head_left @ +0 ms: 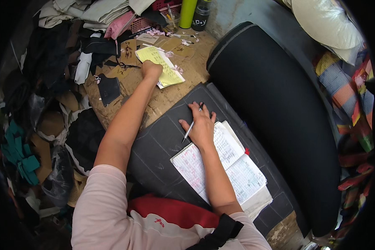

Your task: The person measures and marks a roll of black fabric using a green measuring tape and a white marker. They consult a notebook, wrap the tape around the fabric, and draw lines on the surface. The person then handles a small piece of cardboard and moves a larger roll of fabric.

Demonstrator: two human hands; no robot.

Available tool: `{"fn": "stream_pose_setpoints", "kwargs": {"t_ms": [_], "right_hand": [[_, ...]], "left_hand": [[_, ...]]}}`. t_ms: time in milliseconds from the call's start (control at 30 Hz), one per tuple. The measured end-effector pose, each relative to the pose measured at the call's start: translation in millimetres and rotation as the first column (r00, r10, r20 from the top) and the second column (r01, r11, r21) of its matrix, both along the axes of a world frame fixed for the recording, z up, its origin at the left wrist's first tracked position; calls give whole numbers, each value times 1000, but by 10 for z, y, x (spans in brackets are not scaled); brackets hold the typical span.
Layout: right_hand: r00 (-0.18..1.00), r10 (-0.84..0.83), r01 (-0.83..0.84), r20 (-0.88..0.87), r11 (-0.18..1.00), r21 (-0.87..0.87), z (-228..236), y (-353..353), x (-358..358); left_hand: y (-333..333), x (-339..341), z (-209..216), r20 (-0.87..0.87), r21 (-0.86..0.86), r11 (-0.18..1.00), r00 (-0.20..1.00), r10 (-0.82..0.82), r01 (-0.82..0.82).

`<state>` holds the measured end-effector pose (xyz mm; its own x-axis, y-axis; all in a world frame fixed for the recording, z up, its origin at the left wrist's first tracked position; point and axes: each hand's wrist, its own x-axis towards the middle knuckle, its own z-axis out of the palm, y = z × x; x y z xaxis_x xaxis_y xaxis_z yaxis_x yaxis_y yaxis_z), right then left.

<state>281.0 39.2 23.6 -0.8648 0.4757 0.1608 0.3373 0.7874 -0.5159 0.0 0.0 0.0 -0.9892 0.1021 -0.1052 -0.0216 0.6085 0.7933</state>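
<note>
My left hand (152,71) reaches across the table. Its fingers are curled closed at the left edge of a yellow notepad (167,71) with handwriting on it. Just left of that fist lie black-handled scissors (127,65). My right hand (202,127) rests over the dark sheet, its fingers partly spread, with a slim silver and black pen (188,132) held between them, tip pointing toward me. Under my right forearm an open notebook (248,177) with handwritten ruled pages lies tilted. Chalk lines cross the black sheet (158,156) beneath the notebook.
A large black roll of material (275,104) lies along the right. Piled fabric and scraps (54,54) fill the left side. A green bottle (188,14), a dark cup (201,18) and a pen holder (171,23) stand at the back. A black cut piece (109,90) lies at the wooden table's left edge.
</note>
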Motion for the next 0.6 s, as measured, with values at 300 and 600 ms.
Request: {"fn": "stream_pose_setpoints", "kwargs": {"t_ms": [300,600], "right_hand": [[999,-2,2,-46,1000,12,-5,5,-39],[999,7,-5,-50,999,35,-32,23,-18]], "left_hand": [[300,-478,26,-24,4,982,982,-188,188],[-371,-120,376,-394,-126,964,879,-266,236]]}}
